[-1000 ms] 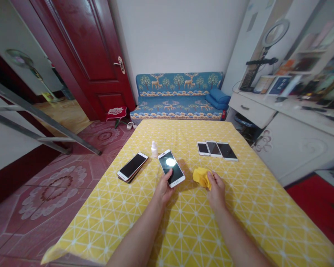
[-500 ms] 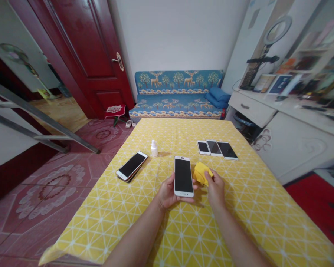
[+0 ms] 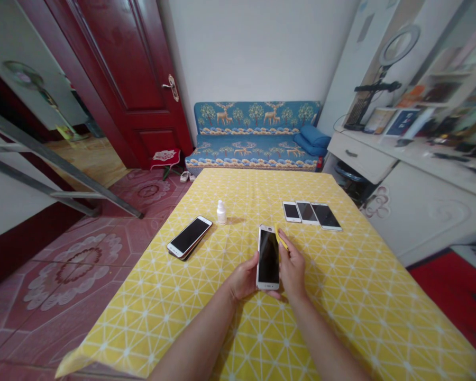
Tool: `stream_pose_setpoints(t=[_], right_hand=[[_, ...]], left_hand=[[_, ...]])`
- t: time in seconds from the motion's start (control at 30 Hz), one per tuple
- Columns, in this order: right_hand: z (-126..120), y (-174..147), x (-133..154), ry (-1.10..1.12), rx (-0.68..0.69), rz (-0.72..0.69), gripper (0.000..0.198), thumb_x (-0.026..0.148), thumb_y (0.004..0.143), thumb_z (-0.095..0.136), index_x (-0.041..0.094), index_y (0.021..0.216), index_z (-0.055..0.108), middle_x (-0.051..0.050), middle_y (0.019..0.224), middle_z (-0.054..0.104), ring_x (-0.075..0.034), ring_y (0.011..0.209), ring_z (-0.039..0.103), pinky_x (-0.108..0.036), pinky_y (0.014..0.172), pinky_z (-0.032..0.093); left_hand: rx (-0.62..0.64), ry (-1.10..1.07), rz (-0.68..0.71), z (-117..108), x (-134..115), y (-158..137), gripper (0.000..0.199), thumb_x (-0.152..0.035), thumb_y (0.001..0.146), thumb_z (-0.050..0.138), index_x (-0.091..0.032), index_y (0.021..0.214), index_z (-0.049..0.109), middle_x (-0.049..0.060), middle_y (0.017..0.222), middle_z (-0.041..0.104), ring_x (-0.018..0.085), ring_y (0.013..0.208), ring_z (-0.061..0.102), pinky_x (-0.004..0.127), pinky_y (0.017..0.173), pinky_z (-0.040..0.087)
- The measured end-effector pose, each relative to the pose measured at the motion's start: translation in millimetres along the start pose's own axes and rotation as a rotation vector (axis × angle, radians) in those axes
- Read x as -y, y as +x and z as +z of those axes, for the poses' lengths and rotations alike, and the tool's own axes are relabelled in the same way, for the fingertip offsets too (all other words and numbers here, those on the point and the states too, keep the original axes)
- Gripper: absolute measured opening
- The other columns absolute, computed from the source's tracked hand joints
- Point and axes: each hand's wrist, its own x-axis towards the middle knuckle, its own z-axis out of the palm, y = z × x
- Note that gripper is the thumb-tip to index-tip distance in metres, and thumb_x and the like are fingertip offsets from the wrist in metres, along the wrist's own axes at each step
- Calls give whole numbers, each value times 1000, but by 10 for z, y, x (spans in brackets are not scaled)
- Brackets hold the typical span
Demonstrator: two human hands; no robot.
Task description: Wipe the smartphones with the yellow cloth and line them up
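Observation:
A white smartphone with a dark screen is gripped by my left hand, thumb on its left edge and fingers beneath. My right hand is closed on a yellow cloth and presses it to the phone's upper right edge. Most of the cloth is hidden by the fingers. Left of the hands lies another white phone, stacked on a darker one that barely shows. A small white bottle stands upright beside that stack.
Three phones lie side by side at the right: a small one, a middle one and a larger one. A yellow patterned tablecloth covers the table. Beyond stands a blue sofa; a white cabinet is at right.
My right hand has brought the cloth left against the phone's right edge. The held phone has shifted slightly right and towards me, and it is turned a little.

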Motion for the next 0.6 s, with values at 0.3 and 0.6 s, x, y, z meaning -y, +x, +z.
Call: stream_pose_setpoints(t=[0.3,0.6], right_hand=[[-28,239,209,-91,27,-66,31,39,90,49,20,104,68,-8,109,70,-23,102,63,-40,94,48],[-92,283,341,-146,283,-326,29,30,94,44,27,110,68,-5,120,66,-21,115,58,-41,102,44]], left_hand=[[83,73,-38,35,10,-13,55,-56,91,43,-17,129,52,18,109,66,32,95,66,45,63,57],[74,123,-34,27,5,-38,56,-53,88,52,-20,133,48,17,106,67,31,90,68,44,62,58]])
